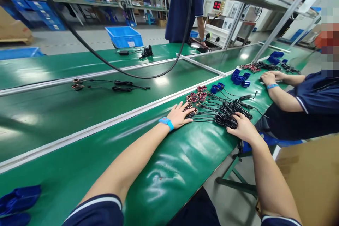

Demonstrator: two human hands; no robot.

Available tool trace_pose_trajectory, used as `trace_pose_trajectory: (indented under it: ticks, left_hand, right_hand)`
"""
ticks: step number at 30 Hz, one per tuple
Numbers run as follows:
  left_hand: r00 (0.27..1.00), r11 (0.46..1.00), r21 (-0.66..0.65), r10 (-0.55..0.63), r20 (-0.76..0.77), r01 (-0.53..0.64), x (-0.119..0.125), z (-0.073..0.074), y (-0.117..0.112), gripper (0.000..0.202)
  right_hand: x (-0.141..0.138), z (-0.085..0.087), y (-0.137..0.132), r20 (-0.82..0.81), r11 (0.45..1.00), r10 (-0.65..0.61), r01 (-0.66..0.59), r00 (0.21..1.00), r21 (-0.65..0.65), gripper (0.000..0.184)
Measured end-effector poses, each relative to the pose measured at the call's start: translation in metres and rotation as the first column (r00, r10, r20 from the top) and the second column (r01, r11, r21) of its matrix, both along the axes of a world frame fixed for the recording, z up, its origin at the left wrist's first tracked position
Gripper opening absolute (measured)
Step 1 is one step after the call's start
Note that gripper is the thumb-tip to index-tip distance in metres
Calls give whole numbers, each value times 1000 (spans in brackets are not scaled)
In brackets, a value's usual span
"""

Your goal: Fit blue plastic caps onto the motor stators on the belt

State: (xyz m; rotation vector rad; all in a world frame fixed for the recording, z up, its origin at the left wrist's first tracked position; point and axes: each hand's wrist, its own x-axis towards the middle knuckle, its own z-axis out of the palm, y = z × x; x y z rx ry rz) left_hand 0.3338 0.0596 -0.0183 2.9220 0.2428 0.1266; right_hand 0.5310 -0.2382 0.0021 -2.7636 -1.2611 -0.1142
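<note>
My left hand (180, 116) lies with its fingers spread at the near end of a cluster of small round copper-wound coils (193, 97), fingertips touching some of them. Thin black leads run from the coils to a pile of bundled black cables (230, 112). My right hand (244, 128) curls round the near right edge of that pile, thumb and fingers against the cables; part of its grip is hidden. Just beyond the coils sit small blue plastic holders (217, 87). A blue wrist strap (166, 123) circles my left wrist.
A co-worker's hands (271, 76) are at the right, near more coils and blue parts (240, 77). White rails (113, 118) edge the green belt, where two cabled coils (77, 84) lie. Blue pieces (19, 199) lie near left. A black cable (113, 66) hangs in front.
</note>
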Motion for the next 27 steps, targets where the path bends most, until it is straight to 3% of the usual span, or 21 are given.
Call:
trace_pose_trajectory:
  ticks: [4, 7, 9, 11, 14, 17, 19, 21, 24, 27]
  left_hand:
    - [1000, 1000, 20, -23, 10, 23, 57, 6, 4, 63]
    - [998, 999, 44, 30, 52, -32, 92, 16, 1, 65]
    - [993, 995, 55, 82, 90, -87, 102, 21, -3, 69]
    - [988, 992, 59, 104, 118, -111, 95, 22, -9, 74]
    - [989, 994, 70, 75, 124, -84, 49, 15, -25, 80]
    - [993, 991, 116, -71, 94, 59, -29, 6, -52, 84]
    - [989, 986, 136, -113, 94, 99, -85, 4, -73, 78]
    - [989, 986, 152, -89, 119, 71, -136, 5, -93, 75]
    - [988, 978, 205, 6, 157, -39, -190, 3, -115, 75]
    - [965, 939, 303, 86, 247, -161, -215, -11, -123, 58]
  right_hand:
    - [45, 0, 5, 51, 998, -66, 66, 997, -1, 73]
    - [72, 4, 9, 87, 985, -159, 164, 983, -54, 77]
    - [82, 7, 11, 146, 967, -228, 241, 963, -79, 78]
    - [83, 10, 14, 265, 959, -259, 281, 929, -47, 75]
    - [70, 12, 36, 443, 987, -159, 156, 882, 43, 65]
    - [39, 10, 94, 433, 979, 158, -198, 888, 50, 54]
    - [9, 6, 152, 353, 893, 404, -447, 844, 46, 51]
    - [-23, 2, 218, 260, 789, 581, -612, 771, 49, 51]
    - [-65, -4, 316, 100, 720, 685, -691, 722, 57, 54]
    - [-96, -9, 398, 52, 701, 707, -709, 705, 80, 62]
